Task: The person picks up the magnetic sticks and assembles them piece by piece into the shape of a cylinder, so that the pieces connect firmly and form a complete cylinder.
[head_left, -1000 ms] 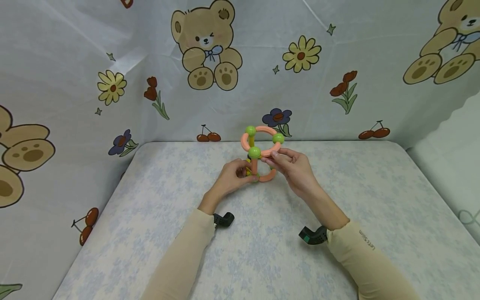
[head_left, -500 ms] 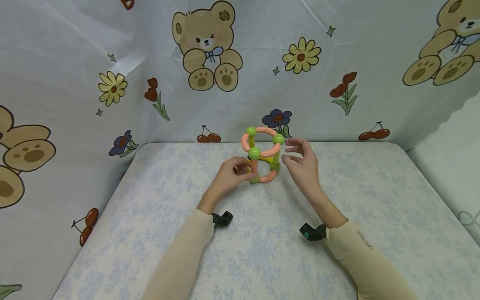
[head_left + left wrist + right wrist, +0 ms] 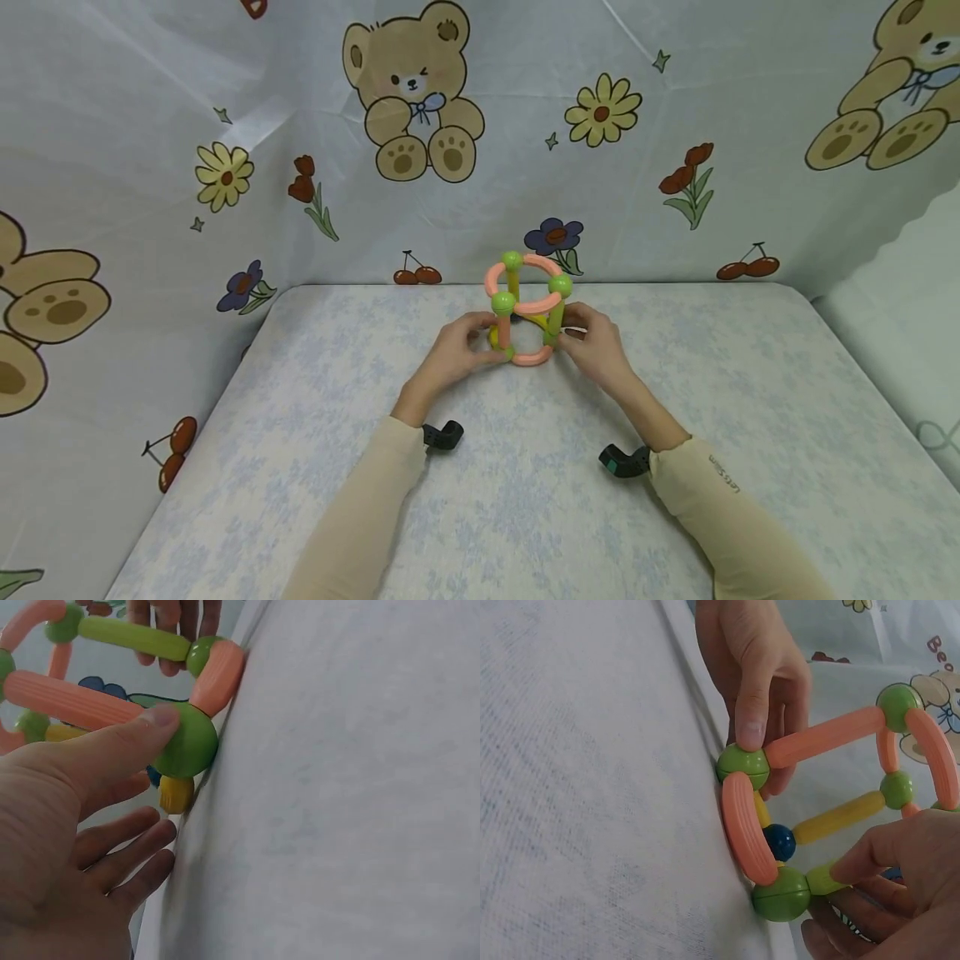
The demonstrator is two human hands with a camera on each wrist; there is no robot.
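A magnetic stick-and-ball frame [image 3: 532, 357] stands upright at the far middle of the table. Curved pink sticks and green balls form its upper and lower rings, and straight pink, yellow and lime-green sticks join them. My left hand [image 3: 456, 350] grips its lower left corner; in the left wrist view the thumb presses a green ball [image 3: 191, 742] beside a straight pink stick [image 3: 75, 697]. At the lower right, my right hand [image 3: 596, 346] pinches a lime-green stick [image 3: 825, 879] just above another green ball [image 3: 781, 894]. A dark blue ball [image 3: 780, 842] shows at the base.
The table [image 3: 525, 500] has a pale blue-and-white mottled cover. Behind it hangs a white cloth [image 3: 510, 125] printed with bears and flowers. Black wrist cameras, one of them the left camera [image 3: 444, 436], sit on both wrists.
My right hand has let go of the upper ring, moved clear to the right, then come down onto the lime-green upright stick. The frame has turned slightly. My left hand keeps its place.
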